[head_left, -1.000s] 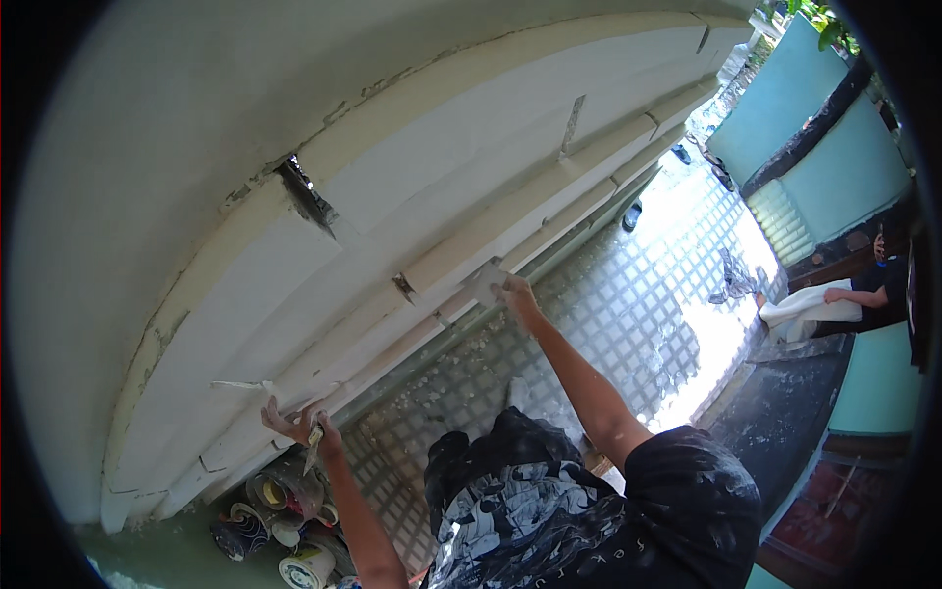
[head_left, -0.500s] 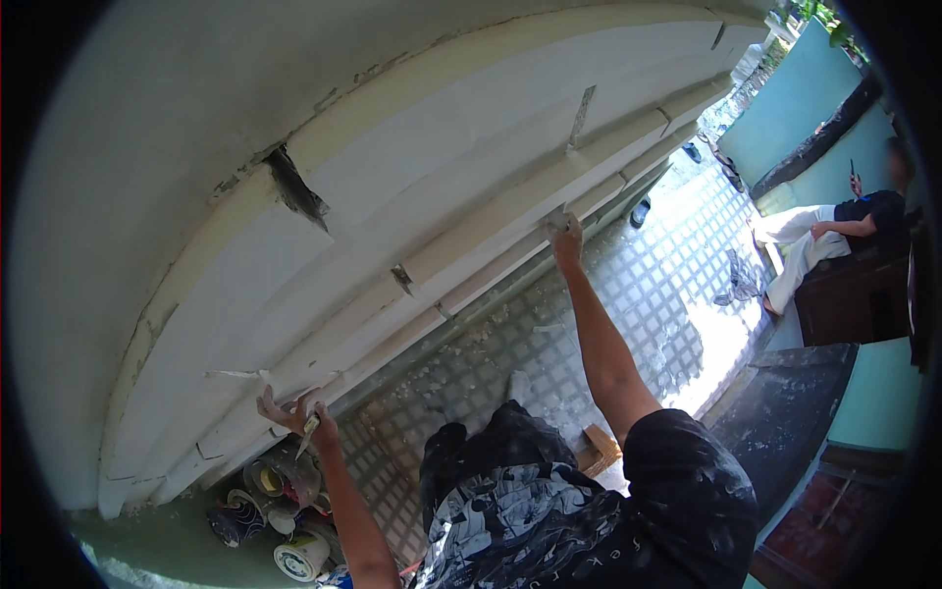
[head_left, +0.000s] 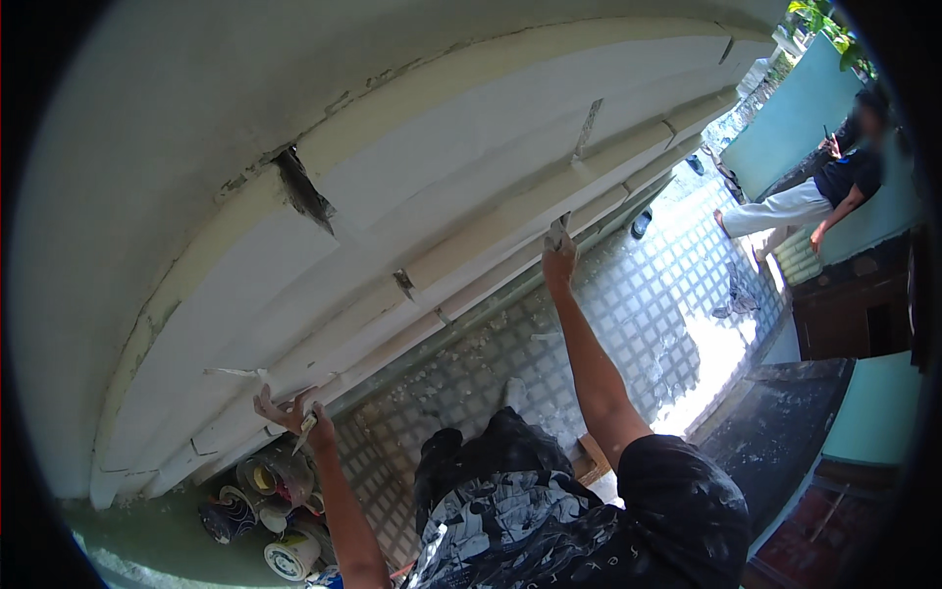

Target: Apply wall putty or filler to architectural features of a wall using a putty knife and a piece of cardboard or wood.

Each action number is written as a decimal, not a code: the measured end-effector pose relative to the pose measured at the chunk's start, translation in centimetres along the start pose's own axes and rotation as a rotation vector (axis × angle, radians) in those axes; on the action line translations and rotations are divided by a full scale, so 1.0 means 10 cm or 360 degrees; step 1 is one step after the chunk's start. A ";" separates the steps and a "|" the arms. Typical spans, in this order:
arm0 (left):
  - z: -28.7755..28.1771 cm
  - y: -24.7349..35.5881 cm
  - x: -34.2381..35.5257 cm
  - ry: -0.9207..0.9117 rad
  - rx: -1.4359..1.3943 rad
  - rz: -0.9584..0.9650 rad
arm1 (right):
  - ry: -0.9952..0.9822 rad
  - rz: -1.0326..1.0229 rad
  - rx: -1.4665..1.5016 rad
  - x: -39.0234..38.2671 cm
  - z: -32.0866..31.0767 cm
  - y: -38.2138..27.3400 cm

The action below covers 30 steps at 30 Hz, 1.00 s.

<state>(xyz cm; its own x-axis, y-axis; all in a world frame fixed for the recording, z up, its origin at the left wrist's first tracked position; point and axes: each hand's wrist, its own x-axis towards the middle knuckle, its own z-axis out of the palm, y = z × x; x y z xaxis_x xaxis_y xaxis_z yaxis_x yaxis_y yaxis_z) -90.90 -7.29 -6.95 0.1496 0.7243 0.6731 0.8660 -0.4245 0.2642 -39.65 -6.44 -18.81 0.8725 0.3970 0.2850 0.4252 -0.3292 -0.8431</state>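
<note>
My right hand is closed at the lower ledge of the white plastered wall molding. From its fingers pokes a small flat greyish piece, its kind too small to make out. My left hand reaches the same molding farther left, fingers spread toward the ledge. Between its thumb and palm it keeps a small putty knife, with the narrow blade pointing down. Dark, rough-edged slots cut across the molding above and between my hands.
Paint buckets and other containers crowd the floor at lower left. Tiled floor with plaster crumbs runs below the wall. A piece of wood lies by my legs. A person stands at right near dark furniture.
My right hand has drawn slightly down and back from the ledge, showing more of the grey piece. The left hand hardly moves. The person at right has risen from sitting to standing.
</note>
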 end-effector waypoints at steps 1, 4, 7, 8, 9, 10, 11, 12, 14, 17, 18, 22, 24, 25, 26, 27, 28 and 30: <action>0.03 0.01 -0.02 -0.0004 -0.0013 0.0006 | 0.0012 0.0003 -0.0007 0.00 0.04 0.09; 0.06 0.03 -0.02 -0.0080 -0.0105 -0.0137 | -0.0293 0.0216 0.0321 -0.11 0.17 0.02; 0.05 -0.29 -0.20 -0.0062 0.0143 -0.0047 | -0.0486 0.0276 0.0595 -0.58 0.11 -0.32; 0.05 -0.29 -0.19 -0.0076 0.0127 -0.0055 | -0.0647 0.0095 0.0725 -0.70 0.03 -0.30; 0.04 -0.29 -0.19 -0.0089 0.0113 -0.0064 | -0.0808 -0.0089 0.0854 -0.75 -0.01 -0.30; 0.03 -0.27 -0.21 -0.0087 0.0122 -0.0070 | -0.0817 -0.0090 0.0857 -0.70 -0.01 -0.29; -0.03 0.05 -0.02 -0.0074 0.0066 -0.0106 | -0.0563 0.0158 0.0885 -0.59 -0.05 -0.25; -0.10 0.23 0.09 -0.0053 0.0023 -0.0144 | -0.0313 0.0400 0.0916 -0.48 -0.07 -0.24; -0.06 0.26 0.12 -0.0039 -0.0036 -0.0100 | -0.0156 0.0321 0.0790 -0.14 0.01 -0.02; -0.02 0.24 0.10 -0.0039 -0.0049 -0.0119 | -0.0173 0.0305 0.0573 -0.17 0.14 -0.10; 0.00 0.22 0.06 -0.0051 -0.0022 -0.0176 | -0.0325 0.0360 0.0478 -0.25 0.18 -0.24; 0.13 -0.34 -0.32 -0.0187 -0.0038 -0.0366 | -0.0773 0.0053 0.0560 -1.03 0.05 -0.63; 0.08 -0.21 -0.22 -0.0200 0.0150 -0.0199 | -0.0979 -0.0024 0.0583 -1.16 -0.05 -0.43; 0.09 -0.22 -0.23 -0.0204 0.0145 -0.0195 | -0.1193 -0.0108 0.0614 -1.18 -0.07 -0.32; 0.08 -0.25 -0.23 -0.0146 0.0063 -0.0200 | -0.1196 -0.0114 0.0620 -1.12 -0.04 -0.25; 0.08 -0.21 -0.21 -0.0093 -0.0027 -0.0205 | -0.0871 0.0117 0.0736 -0.97 -0.03 -0.18; 0.07 -0.19 -0.18 -0.0090 -0.0030 -0.0209 | -0.0541 0.0343 0.0843 -0.81 -0.01 -0.10; -0.01 0.01 -0.02 -0.0029 0.0047 -0.0083 | -0.0276 0.0319 0.0659 -0.39 -0.05 -0.12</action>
<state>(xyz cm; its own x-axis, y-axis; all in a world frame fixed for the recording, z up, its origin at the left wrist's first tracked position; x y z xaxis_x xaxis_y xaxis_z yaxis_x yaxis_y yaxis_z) -90.83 -7.51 -7.00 0.1125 0.7548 0.6462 0.8866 -0.3699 0.2776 -43.45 -8.02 -18.68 0.8595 0.5089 0.0479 0.0907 -0.0597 -0.9941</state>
